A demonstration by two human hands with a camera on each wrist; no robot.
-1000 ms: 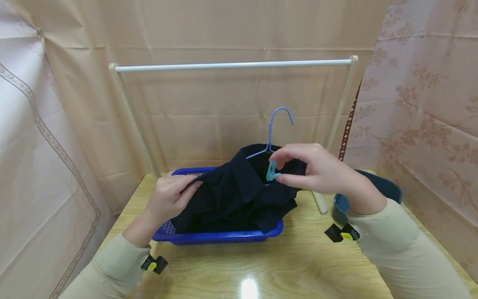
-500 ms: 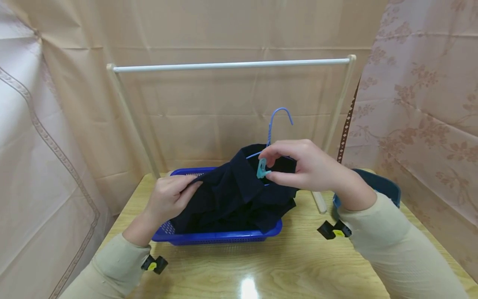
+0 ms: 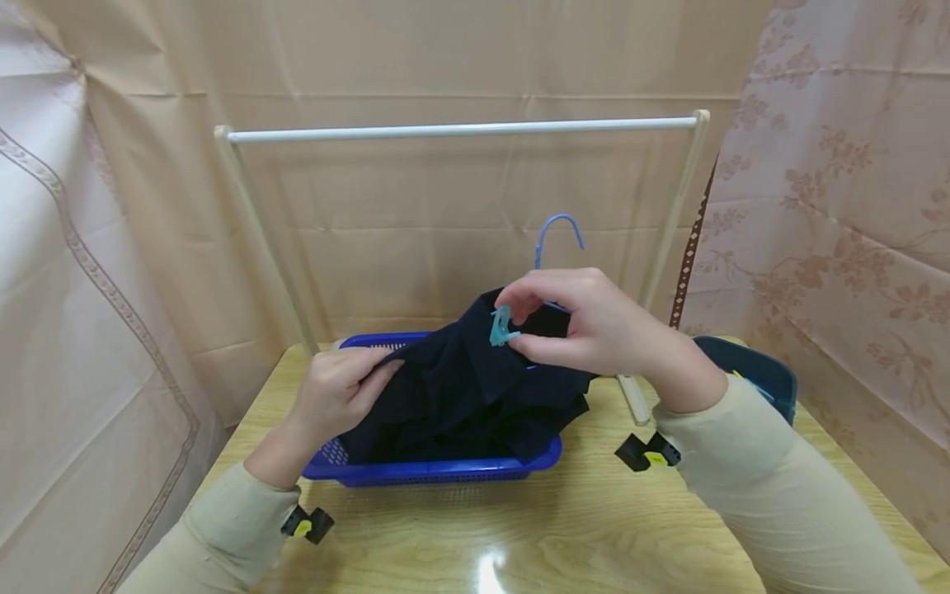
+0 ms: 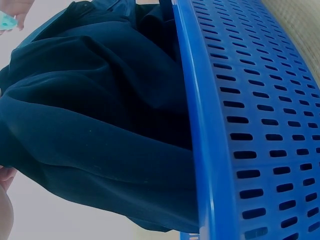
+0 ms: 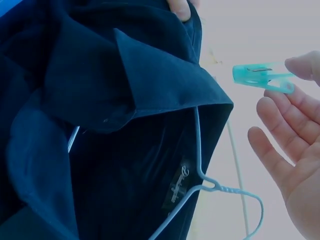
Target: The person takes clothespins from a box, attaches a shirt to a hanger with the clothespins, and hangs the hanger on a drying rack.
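Note:
A dark navy collared shirt point(image 3: 445, 396) lies bunched in the blue basket point(image 3: 445, 473), with a blue wire hanger point(image 5: 198, 150) inside its collar. My left hand point(image 3: 337, 392) pinches the shirt's shoulder on the left and holds it raised. Between thumb and fingers of my right hand point(image 3: 586, 318) is a turquoise clothespin point(image 5: 260, 75); in the head view it overlaps the collar. The right wrist view shows the clothespin apart from the cloth, its closed tip toward the collar. In the left wrist view, cloth drapes over the basket's rim.
A rack with a white rail point(image 3: 460, 130) stands behind the basket, on the wooden table point(image 3: 564, 528). A dark teal bin point(image 3: 750, 371) with small items in it stands at the right, partly behind my right arm. Curtains enclose the back and sides.
My right hand has moved left and slightly up with the clothespin, from near the hanger's neck toward the shirt's left shoulder. My left hand and the shirt stay put.

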